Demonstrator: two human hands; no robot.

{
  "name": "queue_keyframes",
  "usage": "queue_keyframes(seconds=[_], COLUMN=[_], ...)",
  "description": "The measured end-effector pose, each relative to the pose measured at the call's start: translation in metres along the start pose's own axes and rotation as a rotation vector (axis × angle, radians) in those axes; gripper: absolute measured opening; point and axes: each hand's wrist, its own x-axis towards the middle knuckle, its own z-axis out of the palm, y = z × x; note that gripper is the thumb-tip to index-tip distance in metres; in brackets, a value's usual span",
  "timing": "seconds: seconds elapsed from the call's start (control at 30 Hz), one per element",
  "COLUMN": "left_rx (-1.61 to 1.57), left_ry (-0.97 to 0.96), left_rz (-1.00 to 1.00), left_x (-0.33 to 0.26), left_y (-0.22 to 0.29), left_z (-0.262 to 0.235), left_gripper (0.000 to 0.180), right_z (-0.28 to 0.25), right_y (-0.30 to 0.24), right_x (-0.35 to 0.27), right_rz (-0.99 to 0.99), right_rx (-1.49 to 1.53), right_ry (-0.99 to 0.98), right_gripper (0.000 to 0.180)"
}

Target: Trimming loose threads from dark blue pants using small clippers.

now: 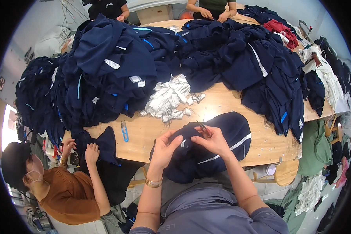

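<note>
A dark navy garment (226, 132) with a grey reflective stripe lies over the near edge of the wooden table (230, 103) and onto my lap. My left hand (165, 146) pinches a fold of its fabric. My right hand (210, 140) holds small thread snips (203, 128), their tips pointing at the cloth just above my left fingers. A gold watch sits on my left wrist.
Large heaps of navy garments (117, 66) cover the far table. A pile of white-grey strips (167, 99) lies in the middle, blue-handled snips (124, 131) to the left. A person in a brown top handles navy fabric at the left; two more people work at the far side.
</note>
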Motion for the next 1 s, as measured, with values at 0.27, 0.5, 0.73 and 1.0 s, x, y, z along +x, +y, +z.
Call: queue_keyframes(seconds=[0.27,0.5,0.73,1.0], left_rx=[-0.188,-0.020,-0.064,0.187], left_ry=[0.024,0.153,0.117,0.133], left_rz=[-0.041,-0.075,-0.074,0.051], left_x=[-0.005,-0.001,-0.002,-0.001], left_y=[-0.011,-0.011,-0.012,-0.016], left_z=[0.003,0.007,0.007,0.009], left_gripper=[0.022,0.019,0.017,0.025], right_z=[0.000,0.002,0.001,0.014], right_y=[0.005,0.002,-0.013,-0.036], right_x=[-0.006,-0.011,-0.004,0.006], right_rz=[0.196,0.212,0.099,-0.275], right_rx=[0.082,0.057,0.074,-0.247], right_ry=[-0.039,-0.046,0.019,0.040], right_gripper=[0.022,0.026,0.028,0.018])
